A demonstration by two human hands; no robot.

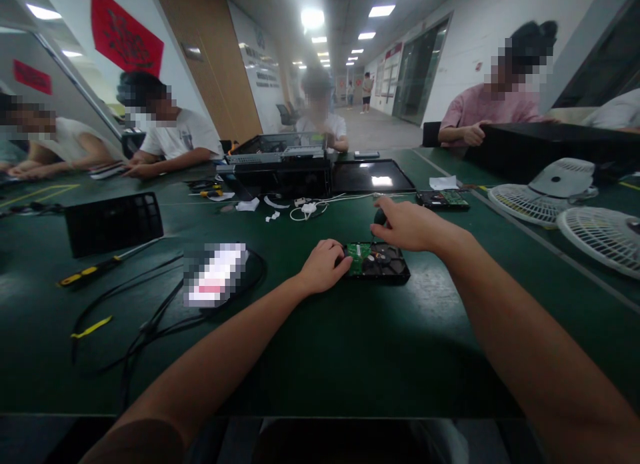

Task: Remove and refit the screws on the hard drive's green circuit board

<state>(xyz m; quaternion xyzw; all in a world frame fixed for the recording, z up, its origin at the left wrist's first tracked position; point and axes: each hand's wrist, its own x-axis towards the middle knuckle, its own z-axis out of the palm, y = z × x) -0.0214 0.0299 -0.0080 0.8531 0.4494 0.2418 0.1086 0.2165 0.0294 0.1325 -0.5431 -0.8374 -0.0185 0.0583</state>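
A hard drive (pixel 385 263) lies on the green table in front of me, its green circuit board facing up. My left hand (pixel 326 267) is closed round its left end, the thumb along the near side and the fingers over the far side. My right hand (pixel 399 223) grips a screwdriver (pixel 381 217) with a dark handle. Its thin shaft points down at the drive near the edge of the circuit board. The tip is too small to make out, so I cannot tell whether it sits in a screw.
Behind the drive lie a white cable (pixel 307 209), paper scraps and an open computer case (pixel 280 174). A second hard drive (pixel 443 199) and white fan grilles (pixel 530 201) are to the right. On the left are a yellow-black screwdriver (pixel 95 271) and black cables (pixel 150 327). Several people sit round the table.
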